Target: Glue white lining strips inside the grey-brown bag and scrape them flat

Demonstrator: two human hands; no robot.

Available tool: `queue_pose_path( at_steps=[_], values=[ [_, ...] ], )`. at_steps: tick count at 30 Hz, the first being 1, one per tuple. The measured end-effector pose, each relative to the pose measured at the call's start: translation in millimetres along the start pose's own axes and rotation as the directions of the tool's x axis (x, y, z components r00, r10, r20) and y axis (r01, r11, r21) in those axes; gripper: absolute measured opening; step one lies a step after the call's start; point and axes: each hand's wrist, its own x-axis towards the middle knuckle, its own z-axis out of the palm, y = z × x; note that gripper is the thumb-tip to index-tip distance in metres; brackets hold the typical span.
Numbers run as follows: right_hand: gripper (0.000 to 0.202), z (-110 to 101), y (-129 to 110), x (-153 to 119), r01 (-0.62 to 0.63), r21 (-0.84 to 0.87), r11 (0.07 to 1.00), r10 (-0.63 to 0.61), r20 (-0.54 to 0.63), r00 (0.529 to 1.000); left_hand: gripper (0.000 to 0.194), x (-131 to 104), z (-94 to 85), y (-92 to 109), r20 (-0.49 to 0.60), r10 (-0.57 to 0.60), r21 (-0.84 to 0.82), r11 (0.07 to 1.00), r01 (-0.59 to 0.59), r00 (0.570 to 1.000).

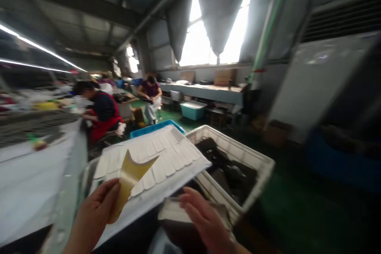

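Observation:
Between the thumb and fingers of my left hand (98, 206) is a thin yellowish curved piece (127, 178) with a concave top edge; its material I cannot make out. It stands tilted in front of a white board (178, 178), on which rows of overlapping white flat pieces (169, 152) lie. My right hand (205, 216) has its fingers stretched out and slightly blurred, with nothing seen in it. Below that hand is a pale-topped, box-like object (175, 210); whether they touch, I cannot tell.
Right of the board stands a white plastic crate (256, 158) with dark items inside. A blue crate rim (157, 128) shows behind the board. A white-covered table (35, 182) runs along the left. One person (104, 109) sits beside it; another person (151, 93) sits farther back.

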Motion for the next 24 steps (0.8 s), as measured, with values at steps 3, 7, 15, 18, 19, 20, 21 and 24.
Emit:
queue_pose_path(
  at_steps=[3,7,15,18,19,20,21,24],
  values=[
    [0.052,-12.6,14.6,-12.0,-0.085,0.328,0.941,0.132,-0.124,0.983,0.045,-73.1,97.7,30.7,0.199,0.091,-0.049,0.995,-0.083,0.976],
    [0.045,-54.6,25.1,-13.9,-0.024,0.292,0.956,0.17,-0.485,0.858,0.032,-122.7,169.1,37.5,0.53,0.361,-0.307,0.925,-0.224,0.767],
    [0.057,-218.4,40.1,-29.9,-0.334,-0.601,0.726,0.087,-0.401,0.912,0.05,13.1,255.7,32.1,0.938,0.151,-0.098,0.979,-0.18,0.312],
    [0.055,-227.2,52.8,-10.0,-0.298,-0.89,0.346,0.195,-0.243,0.95,0.053,28.7,293.8,28.4,0.991,0.014,-0.034,0.989,-0.143,-0.134],
    [0.054,-224.6,56.5,-1.3,-0.263,-0.937,0.231,0.242,-0.206,0.948,0.053,27.9,303.0,27.3,0.967,0.003,-0.038,0.99,-0.132,-0.256],
    [0.052,-221.0,59.8,7.7,-0.211,-0.967,0.144,0.287,-0.163,0.944,0.055,26.2,310.6,26.4,0.937,0.012,-0.057,0.991,-0.121,-0.348],
    [0.049,-217.3,62.8,16.3,-0.154,-0.984,0.086,0.322,-0.119,0.939,0.056,24.4,317.0,25.4,0.908,0.034,-0.085,0.991,-0.104,-0.417],
    [0.042,-210.3,70.1,38.1,-0.046,-0.997,0.059,0.374,-0.021,0.927,0.057,23.7,332.4,19.7,0.832,0.135,-0.176,0.984,-0.025,-0.538]
  ],
)
